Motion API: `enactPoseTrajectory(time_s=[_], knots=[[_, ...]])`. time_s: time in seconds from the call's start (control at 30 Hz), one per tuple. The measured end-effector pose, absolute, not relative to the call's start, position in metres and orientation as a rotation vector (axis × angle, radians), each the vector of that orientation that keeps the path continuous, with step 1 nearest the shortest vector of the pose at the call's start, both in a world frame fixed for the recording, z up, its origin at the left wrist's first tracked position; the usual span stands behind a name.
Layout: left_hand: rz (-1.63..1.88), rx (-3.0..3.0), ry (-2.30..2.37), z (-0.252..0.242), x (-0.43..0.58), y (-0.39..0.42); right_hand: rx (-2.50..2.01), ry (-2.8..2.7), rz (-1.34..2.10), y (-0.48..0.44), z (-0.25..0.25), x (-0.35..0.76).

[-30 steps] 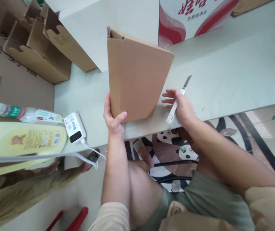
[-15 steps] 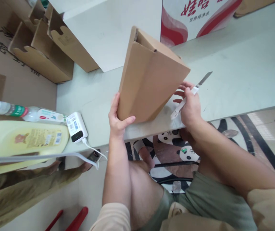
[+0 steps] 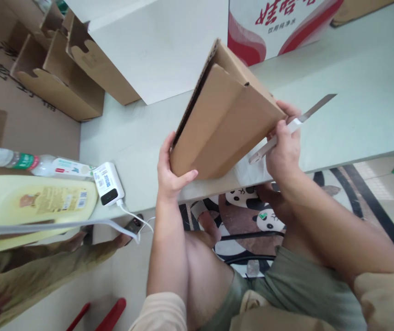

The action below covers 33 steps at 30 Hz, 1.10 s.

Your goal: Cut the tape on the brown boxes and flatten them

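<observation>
A brown cardboard box [image 3: 227, 119] stands tilted near the front edge of the pale table, a dark gap showing along its upper left side. My left hand [image 3: 171, 172] grips its lower left corner, thumb across the near face. At the box's right edge is my right hand [image 3: 284, 142], closed around the white handle of a knife [image 3: 295, 123]. The knife's bare blade points up and to the right, away from the box. Fingers of the right hand also touch the box's right corner.
On the left lie a plastic bottle [image 3: 28, 160], a large pale yellow bottle [image 3: 55, 197] and a white power bank [image 3: 108, 183] with a cable. Behind stand open cardboard holders [image 3: 69, 87], a white box [image 3: 162, 50] and a red-and-white carton [image 3: 252, 41]. Another person's legs [image 3: 45, 266] show lower left.
The box has turned and leaned to the right, and the gap at its left side shows wider. My right hand has moved up and right with the knife and now touches the box.
</observation>
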<state>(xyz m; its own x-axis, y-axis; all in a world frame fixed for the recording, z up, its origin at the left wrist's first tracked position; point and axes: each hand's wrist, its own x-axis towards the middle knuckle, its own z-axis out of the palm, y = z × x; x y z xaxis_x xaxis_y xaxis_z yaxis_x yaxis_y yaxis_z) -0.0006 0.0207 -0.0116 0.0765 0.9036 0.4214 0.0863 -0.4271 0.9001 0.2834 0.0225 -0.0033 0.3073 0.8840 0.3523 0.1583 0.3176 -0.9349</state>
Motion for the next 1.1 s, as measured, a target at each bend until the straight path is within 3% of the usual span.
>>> enactPoseTrajectory(time_s=[0.33, 0.83, 1.1], knots=[[1.796, 1.350, 0.960, 0.017, 0.007, 0.013, -1.229, -1.060, 0.957, 0.019, -0.014, 0.272], [1.794, 1.457, 1.080, 0.013, 0.002, 0.016, -1.545, -1.173, 1.074, 0.018, 0.004, 0.270], [1.813, 1.439, 1.078, 0.012, 0.001, 0.017, -2.140, -1.592, 0.965, 0.024, 0.017, 0.284]])
